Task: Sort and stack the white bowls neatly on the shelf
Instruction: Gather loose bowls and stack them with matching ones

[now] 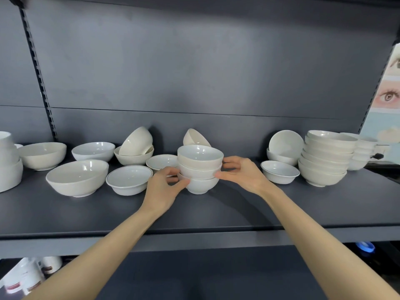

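Note:
A stack of three white bowls (200,167) stands at the middle of the dark shelf (216,208). My left hand (164,187) grips its left side, thumb under the lowest bowl's rim. My right hand (240,173) grips the right side, fingers curled round the back and thumb against the lower bowls. A tall stack of several white bowls (326,159) stands at the right. Loose bowls lie left of the hands: a rimmed bowl (128,179), a large bowl (76,176), and a bowl tipped inside another (135,148).
More bowls sit at the far left (43,154) and a stack at the left edge (8,161). A blue-rimmed bowl (279,171) sits right of my hands. A tipped bowl (194,137) leans behind the middle stack. The shelf's front edge runs below my forearms.

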The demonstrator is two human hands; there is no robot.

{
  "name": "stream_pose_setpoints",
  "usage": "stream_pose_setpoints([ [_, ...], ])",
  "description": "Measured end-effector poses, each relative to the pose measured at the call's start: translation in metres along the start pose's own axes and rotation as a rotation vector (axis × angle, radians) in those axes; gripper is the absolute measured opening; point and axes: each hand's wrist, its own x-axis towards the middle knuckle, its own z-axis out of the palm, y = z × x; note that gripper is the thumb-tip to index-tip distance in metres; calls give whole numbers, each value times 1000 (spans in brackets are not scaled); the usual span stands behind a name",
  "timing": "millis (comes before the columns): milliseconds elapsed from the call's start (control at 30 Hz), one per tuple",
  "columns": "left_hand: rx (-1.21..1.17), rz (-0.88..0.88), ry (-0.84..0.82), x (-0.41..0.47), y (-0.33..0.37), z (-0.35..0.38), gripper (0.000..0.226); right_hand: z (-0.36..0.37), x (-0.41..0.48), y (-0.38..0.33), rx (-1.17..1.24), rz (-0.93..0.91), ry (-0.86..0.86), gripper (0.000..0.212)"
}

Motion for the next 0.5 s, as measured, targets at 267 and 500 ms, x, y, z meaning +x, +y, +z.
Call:
stream_pose_setpoints([
  [267, 61, 112, -179, -22, 20, 46, 11, -57, -33, 23, -215, 77, 199, 39],
  [500, 179, 133, -475, 2, 25, 125, 46, -105, -58, 59, -315, 151, 318, 38],
])
